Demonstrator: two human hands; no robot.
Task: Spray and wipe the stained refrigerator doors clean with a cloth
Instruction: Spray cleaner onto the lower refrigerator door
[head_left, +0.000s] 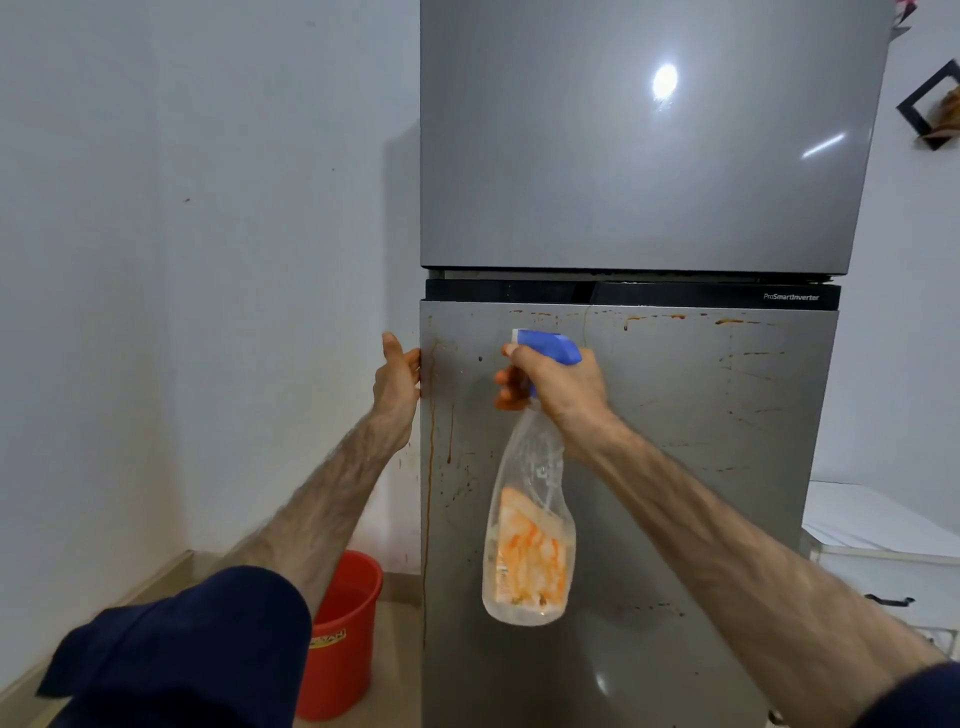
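A grey two-door refrigerator fills the middle of the view. Its upper door (644, 156) looks clean and glossy. The lower door (717, 467) carries brown-orange drips and splatters along its top and left side. My right hand (558, 382) grips the blue trigger head of a clear spray bottle (530, 535) with an orange label, nozzle pointing left, held close in front of the lower door. My left hand (397, 376) holds the left edge of the lower door, fingers curled around it. No cloth is in view.
A red bucket (343, 639) stands on the floor left of the refrigerator, against the white wall (182, 260). A white cabinet (883, 551) sits to the right. A black wall shelf (930, 109) hangs at the upper right.
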